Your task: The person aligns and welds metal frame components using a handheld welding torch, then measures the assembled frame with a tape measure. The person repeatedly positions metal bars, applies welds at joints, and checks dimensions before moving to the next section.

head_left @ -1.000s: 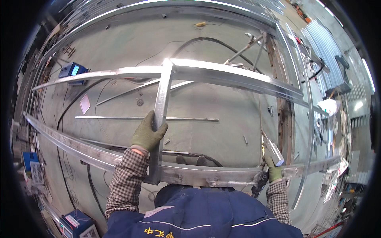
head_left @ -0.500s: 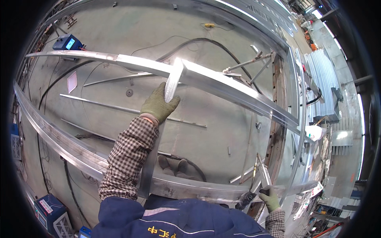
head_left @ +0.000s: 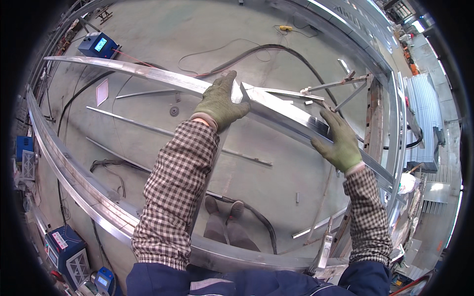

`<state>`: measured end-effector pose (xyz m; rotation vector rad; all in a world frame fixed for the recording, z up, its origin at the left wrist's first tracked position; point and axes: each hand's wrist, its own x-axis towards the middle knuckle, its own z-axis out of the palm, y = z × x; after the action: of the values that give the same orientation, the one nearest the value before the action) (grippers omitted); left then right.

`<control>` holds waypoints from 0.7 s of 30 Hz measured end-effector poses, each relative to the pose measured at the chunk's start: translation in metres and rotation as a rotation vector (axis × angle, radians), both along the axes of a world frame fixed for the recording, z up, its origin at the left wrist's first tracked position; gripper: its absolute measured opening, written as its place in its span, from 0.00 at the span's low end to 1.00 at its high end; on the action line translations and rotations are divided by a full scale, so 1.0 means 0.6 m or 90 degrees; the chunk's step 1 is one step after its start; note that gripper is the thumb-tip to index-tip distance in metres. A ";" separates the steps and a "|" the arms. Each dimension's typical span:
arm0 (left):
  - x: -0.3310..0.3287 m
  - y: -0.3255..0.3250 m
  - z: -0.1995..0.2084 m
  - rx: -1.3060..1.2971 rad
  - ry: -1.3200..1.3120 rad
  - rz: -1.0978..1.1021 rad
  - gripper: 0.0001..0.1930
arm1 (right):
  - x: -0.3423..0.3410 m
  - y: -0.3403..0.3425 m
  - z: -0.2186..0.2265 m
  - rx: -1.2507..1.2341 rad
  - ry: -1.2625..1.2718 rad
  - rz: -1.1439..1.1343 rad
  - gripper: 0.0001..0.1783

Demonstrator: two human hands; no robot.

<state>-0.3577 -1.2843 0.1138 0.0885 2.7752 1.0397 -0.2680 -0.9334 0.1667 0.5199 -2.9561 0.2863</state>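
My left hand (head_left: 222, 101), in a green work glove, is wrapped round the end of a metal crosspiece (head_left: 237, 92) where it meets a long silver beam (head_left: 279, 109). Fingers lie on the far side, thumb on the right. A dark gap shows at the joint beside the thumb. Further right along the same beam, my right hand (head_left: 339, 140), also gloved, has its thumb and fingers spread over the beam, with nothing gripped in it; whether it touches cannot be told. A silver hand tool with a pointed tip (head_left: 323, 250) rests at the near beam (head_left: 232, 252).
Blue machines with lit screens stand at the far left (head_left: 99, 45) and near left (head_left: 66, 251). Black cable (head_left: 261, 47) and loose metal strips (head_left: 131, 121) lie on the floor. A rusty support rail (head_left: 374, 111) runs at right, by stacked silver sheets (head_left: 425, 108).
My right hand has let go of the silver tool at the near beam and moved up and away to the long beam. My left hand has shifted further onto the joint. The view has turned slightly.
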 end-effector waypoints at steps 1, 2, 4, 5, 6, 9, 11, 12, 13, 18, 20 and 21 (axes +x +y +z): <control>-0.006 -0.001 -0.003 0.031 0.015 -0.011 0.51 | -0.024 -0.014 -0.014 0.021 -0.009 -0.015 0.42; -0.009 -0.002 -0.005 0.053 0.016 -0.019 0.50 | -0.038 -0.023 -0.024 -0.001 -0.056 -0.020 0.42; -0.012 -0.006 -0.009 0.084 -0.004 -0.034 0.49 | -0.055 -0.032 -0.041 -0.022 -0.196 -0.086 0.43; -0.011 -0.004 -0.011 0.083 -0.004 -0.041 0.49 | -0.056 -0.033 -0.046 -0.010 -0.216 -0.105 0.41; -0.010 0.002 -0.013 0.079 -0.002 -0.045 0.48 | -0.057 -0.032 -0.050 -0.021 -0.210 -0.105 0.41; -0.003 0.012 -0.017 0.106 0.004 -0.045 0.46 | -0.056 -0.025 -0.059 -0.029 -0.202 -0.106 0.38; -0.003 0.016 -0.016 0.114 0.014 -0.041 0.44 | -0.056 -0.023 -0.062 -0.035 -0.198 -0.098 0.37; -0.003 0.017 -0.016 0.119 0.017 -0.043 0.44 | -0.057 -0.022 -0.062 -0.034 -0.194 -0.101 0.37; -0.003 0.018 -0.015 0.121 0.017 -0.041 0.44 | -0.056 -0.022 -0.063 -0.033 -0.179 -0.089 0.37; -0.003 0.017 -0.013 0.114 0.006 -0.031 0.43 | -0.054 -0.024 -0.061 -0.023 -0.162 -0.082 0.36; -0.001 0.017 -0.012 0.106 0.030 -0.036 0.43 | -0.054 -0.026 -0.061 -0.034 -0.161 -0.079 0.35; 0.000 0.017 -0.012 0.112 0.029 -0.034 0.43 | -0.055 -0.026 -0.061 -0.044 -0.152 -0.071 0.34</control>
<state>-0.3579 -1.2738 0.1068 0.2097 2.6987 1.2820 -0.3008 -0.9492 0.1299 0.3313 -3.1760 0.4683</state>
